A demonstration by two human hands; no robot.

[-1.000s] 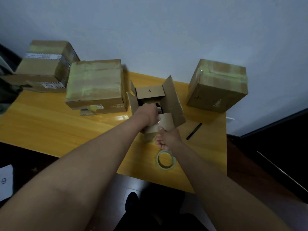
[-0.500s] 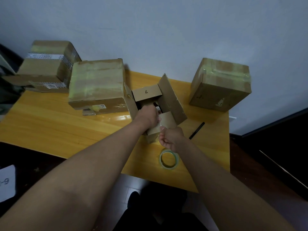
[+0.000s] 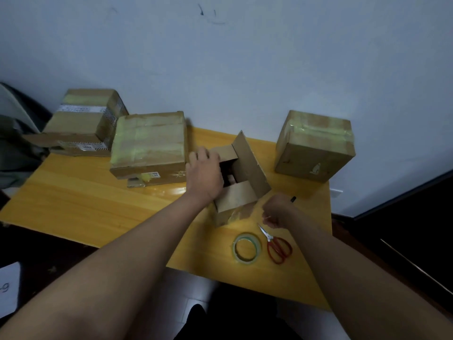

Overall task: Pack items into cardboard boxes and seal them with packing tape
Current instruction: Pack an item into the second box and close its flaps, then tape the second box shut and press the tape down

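Four cardboard boxes sit on the yellow wooden table [image 3: 73, 200], and only one of them is open. That open box [image 3: 241, 182] stands near the middle of the table toward the front edge, its tall right flap tilted up and outward, a far flap and a near flap folded partly over the dark inside. Something lies in there, but I cannot make out what.

The left hand [image 3: 204, 174] rests on the left side of the open box with the fingers spread and laid over its top edge. The right hand [image 3: 275, 212] hangs just beside the box's near right corner, fingers curled in as though pinching something thin and pale; I cannot tell what it is.

A roll of clear tape [image 3: 245, 248] lies flat near the front edge of the table, and red-handled scissors [image 3: 275, 245] lie just to its right, blades pointing toward the right hand. A black pen [image 3: 293, 199] shows behind the right wrist.

A large taped box [image 3: 149, 143] stands just left of the open one. Another taped box [image 3: 315, 146] sits at the far right by the wall [image 3: 220, 57], and a labelled box [image 3: 85, 116] sits at the far left corner.
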